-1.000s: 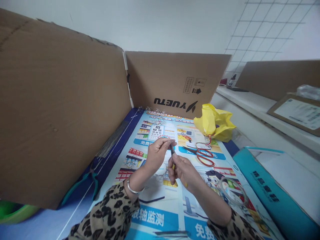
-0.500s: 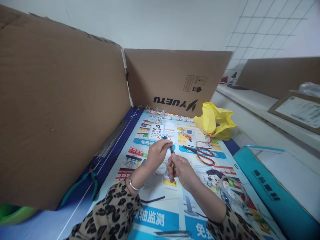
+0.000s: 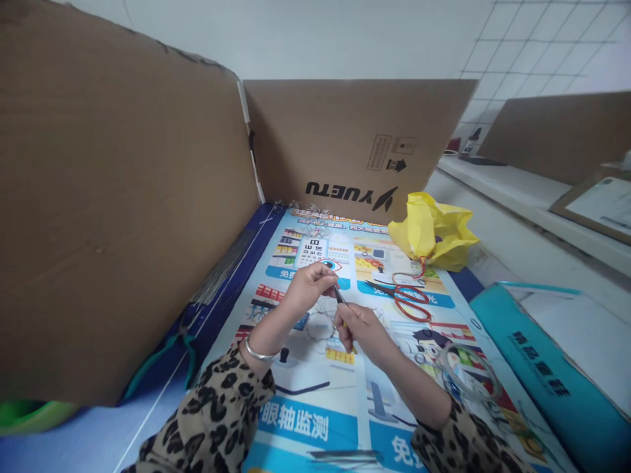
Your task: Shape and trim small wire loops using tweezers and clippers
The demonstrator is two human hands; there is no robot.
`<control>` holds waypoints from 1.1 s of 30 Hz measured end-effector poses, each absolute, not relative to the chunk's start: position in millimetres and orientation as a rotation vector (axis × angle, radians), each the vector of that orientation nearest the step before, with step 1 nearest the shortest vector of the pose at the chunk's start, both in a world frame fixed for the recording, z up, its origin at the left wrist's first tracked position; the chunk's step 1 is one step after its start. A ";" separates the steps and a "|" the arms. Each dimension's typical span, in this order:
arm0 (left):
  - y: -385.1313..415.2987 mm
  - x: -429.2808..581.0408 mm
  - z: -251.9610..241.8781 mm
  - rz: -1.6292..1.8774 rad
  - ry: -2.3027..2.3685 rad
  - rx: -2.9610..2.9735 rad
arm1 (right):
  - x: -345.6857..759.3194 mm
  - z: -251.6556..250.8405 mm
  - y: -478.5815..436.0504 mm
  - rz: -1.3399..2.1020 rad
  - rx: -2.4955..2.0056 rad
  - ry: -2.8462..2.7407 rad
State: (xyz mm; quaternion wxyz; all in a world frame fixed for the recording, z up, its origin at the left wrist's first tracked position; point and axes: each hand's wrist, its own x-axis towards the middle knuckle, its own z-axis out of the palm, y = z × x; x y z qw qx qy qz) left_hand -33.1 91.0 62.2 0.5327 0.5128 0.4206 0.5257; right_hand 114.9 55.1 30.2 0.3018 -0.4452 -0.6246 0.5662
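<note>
Over the printed poster sheet point(image 3: 340, 374), my right hand point(image 3: 363, 330) is closed around small pliers point(image 3: 340, 295) with dark jaws and yellow handles. Their jaws point up and left, reaching the fingertips of my left hand point(image 3: 311, 286). That hand is pinched shut at the jaw tips; what it holds is too small and too covered to make out. Thin bent wire point(image 3: 320, 323) in loops lies on the sheet just below both hands. Red-handled scissors point(image 3: 413, 305) rest with open blades to the right of the pliers.
Cardboard panels point(image 3: 345, 138) stand at the back and left. A crumpled yellow bag point(image 3: 434, 233), a wire coil point(image 3: 448, 368) and a teal box point(image 3: 532, 361) are at right. Teal-handled pliers point(image 3: 170, 348), straight wires point(image 3: 227, 263) and a green bowl point(image 3: 39, 417) lie left. Short wires point(image 3: 345, 454) lie in front.
The pliers have tilted from nearly upright to a slant, as my right hand moved slightly right of my left fingertips. More of the wire loops shows between the hands. The whole view has shifted slightly.
</note>
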 end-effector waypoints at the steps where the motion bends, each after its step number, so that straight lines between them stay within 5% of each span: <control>1: 91.7 -35.6 62.9 1.221 0.998 1.232 | 115.8 29.9 55.7 1.494 -1.193 -1.690; 16: 105.7 -48.8 45.4 0.997 1.385 1.661 | 134.6 34.9 73.9 0.769 -1.449 -2.309; 33: 83.4 -30.8 50.2 0.535 1.880 2.459 | 139.3 24.3 84.3 0.564 -1.561 -2.266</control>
